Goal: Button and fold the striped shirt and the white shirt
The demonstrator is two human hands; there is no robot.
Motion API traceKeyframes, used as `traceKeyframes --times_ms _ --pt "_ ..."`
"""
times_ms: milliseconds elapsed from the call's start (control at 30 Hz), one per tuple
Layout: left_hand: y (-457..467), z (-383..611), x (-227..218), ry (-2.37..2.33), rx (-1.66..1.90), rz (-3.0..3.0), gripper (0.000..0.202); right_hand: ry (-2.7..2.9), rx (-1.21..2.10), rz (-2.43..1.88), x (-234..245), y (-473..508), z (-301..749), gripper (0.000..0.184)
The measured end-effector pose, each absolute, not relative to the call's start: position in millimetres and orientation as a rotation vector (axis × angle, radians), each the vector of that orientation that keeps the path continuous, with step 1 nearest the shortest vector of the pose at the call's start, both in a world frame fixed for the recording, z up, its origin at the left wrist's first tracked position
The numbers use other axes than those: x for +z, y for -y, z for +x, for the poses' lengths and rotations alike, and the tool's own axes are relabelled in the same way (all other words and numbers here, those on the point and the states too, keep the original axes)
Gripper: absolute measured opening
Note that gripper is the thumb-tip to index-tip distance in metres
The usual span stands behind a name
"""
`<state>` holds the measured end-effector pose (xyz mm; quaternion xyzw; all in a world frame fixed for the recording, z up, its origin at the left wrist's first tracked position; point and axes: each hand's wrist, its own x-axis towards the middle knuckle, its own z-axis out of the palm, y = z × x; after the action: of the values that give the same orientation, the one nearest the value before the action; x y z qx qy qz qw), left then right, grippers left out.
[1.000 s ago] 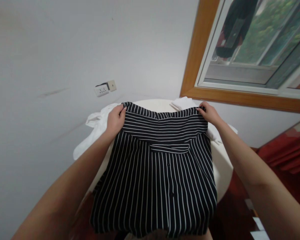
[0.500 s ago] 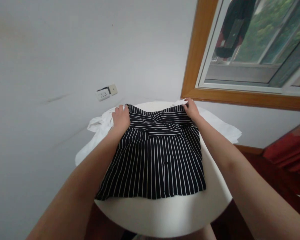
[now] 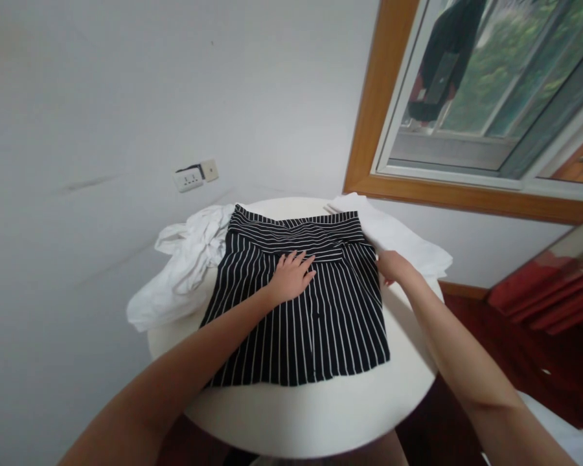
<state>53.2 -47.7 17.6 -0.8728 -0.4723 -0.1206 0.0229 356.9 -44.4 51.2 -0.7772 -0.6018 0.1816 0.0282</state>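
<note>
A black garment with thin white stripes (image 3: 320,323) lies folded flat on a round white table (image 3: 320,414). My left hand (image 3: 291,275) rests palm down on the middle of the garment, fingers stretched out. My right hand (image 3: 391,266) is at the garment's right edge, beside the white cloth there; its fingers are curled under and mostly hidden, so what they grip, if anything, does not show.
A crumpled white garment (image 3: 184,265) hangs over the table's left side. A folded white cloth (image 3: 398,236) lies at the back right. A wall socket (image 3: 189,178) sits behind the table, a wood-framed mirror (image 3: 466,103) to the right. Dark red floor lies on the right.
The striped garment was lowered from the air and laid flat on the table. Both hands left its top corners: the left moved onto its middle, the right down to its right edge.
</note>
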Motion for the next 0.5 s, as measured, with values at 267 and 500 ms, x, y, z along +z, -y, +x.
traceKeyframes --times_ms 267,500 --pt "46.3 48.5 2.9 1.417 -0.487 -2.704 0.052 1.857 0.095 -2.09 23.0 52.8 345.2 0.018" --pt "44.2 48.2 2.0 1.412 -0.473 -2.719 0.053 1.673 0.616 -1.512 24.3 47.6 350.9 0.032"
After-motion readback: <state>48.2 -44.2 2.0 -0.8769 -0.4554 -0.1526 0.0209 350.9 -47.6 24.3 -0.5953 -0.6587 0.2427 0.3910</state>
